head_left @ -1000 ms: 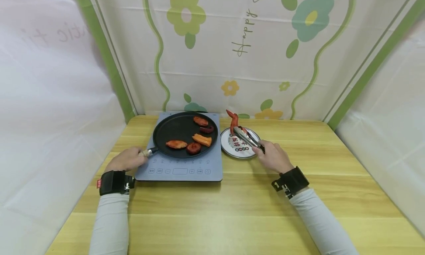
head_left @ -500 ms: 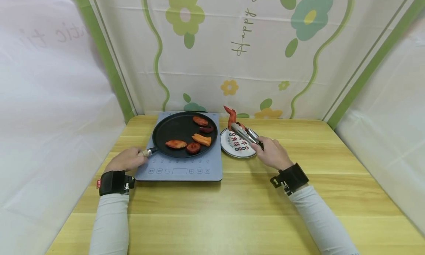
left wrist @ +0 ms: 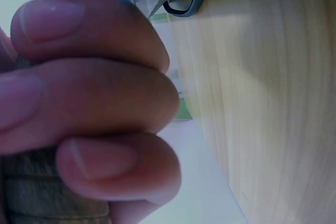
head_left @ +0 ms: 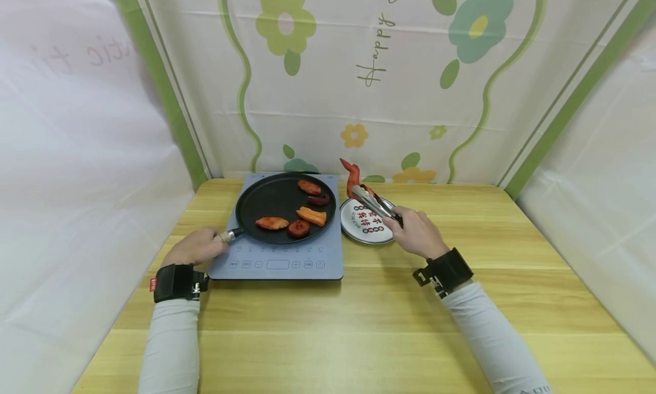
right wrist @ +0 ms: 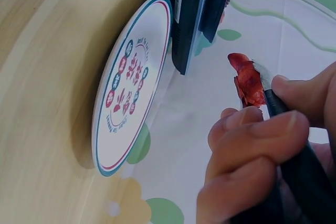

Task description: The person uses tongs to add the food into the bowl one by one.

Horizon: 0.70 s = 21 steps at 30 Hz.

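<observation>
My left hand (head_left: 197, 247) grips the wooden handle (head_left: 226, 236) of a round black frying pan (head_left: 266, 200). In the left wrist view its fingers (left wrist: 94, 98) curl round that handle. My right hand (head_left: 421, 234) holds metal tongs (head_left: 373, 202) with dark handles. Their tips pinch a reddish-brown chicken wing (head_left: 352, 180), raised over the far edge of a white plate (head_left: 353, 232), its pointed end upward. In the right wrist view the chicken wing (right wrist: 248, 80) shows beyond the fingers, and the printed plate (right wrist: 123, 124) bears no food.
The pan sits on a flat grey induction cooker (head_left: 279, 269). Several pieces of browned food lie in it, among them a long orange piece (head_left: 311, 216) and a round dark red one (head_left: 298, 229). White printed curtains (head_left: 318, 98) enclose the wooden table (head_left: 328, 331).
My right hand has moved slightly left and up with the tongs, so the chicken wing is higher and nearer the pan. My left hand stays on the pan handle.
</observation>
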Tool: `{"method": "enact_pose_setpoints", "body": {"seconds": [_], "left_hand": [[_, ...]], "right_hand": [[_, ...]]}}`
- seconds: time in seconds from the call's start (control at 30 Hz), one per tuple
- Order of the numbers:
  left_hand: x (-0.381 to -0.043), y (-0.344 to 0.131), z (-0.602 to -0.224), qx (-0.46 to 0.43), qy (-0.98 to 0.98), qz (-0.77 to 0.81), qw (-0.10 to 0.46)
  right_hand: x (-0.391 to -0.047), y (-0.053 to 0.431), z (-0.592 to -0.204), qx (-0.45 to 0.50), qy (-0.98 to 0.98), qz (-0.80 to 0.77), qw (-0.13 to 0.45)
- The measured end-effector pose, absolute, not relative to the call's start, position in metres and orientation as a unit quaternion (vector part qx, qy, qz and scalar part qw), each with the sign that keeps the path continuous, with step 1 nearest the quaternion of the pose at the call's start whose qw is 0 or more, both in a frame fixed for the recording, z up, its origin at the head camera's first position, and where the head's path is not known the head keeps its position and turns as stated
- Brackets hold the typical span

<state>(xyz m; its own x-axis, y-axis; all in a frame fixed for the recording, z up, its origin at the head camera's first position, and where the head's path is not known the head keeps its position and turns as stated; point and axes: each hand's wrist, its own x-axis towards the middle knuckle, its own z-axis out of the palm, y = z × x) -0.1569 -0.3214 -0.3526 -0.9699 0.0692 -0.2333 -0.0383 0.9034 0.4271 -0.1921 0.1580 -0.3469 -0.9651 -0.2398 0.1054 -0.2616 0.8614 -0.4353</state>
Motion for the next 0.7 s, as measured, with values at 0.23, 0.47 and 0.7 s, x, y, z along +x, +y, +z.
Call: {"method": "enact_pose_setpoints", "body": {"seconds": [0.23,0.47,0.7], "left_hand": [[-0.155,-0.321,-0.353,0.005,0.967,0.223,0.123],[-0.155,-0.321,-0.353,0.002,0.966,0.225,0.124],[-0.156,-0.323,-0.352,0.007,0.966,0.229,0.122]], "right_hand": [[-0.194,0.153,-0.345,0.136,-0.962,0.236,0.029],[-0.194,0.147,-0.340,0.144,-0.960,0.239,0.029],[-0.194,0.140,-0.337,0.150,-0.956,0.249,0.021]]}}
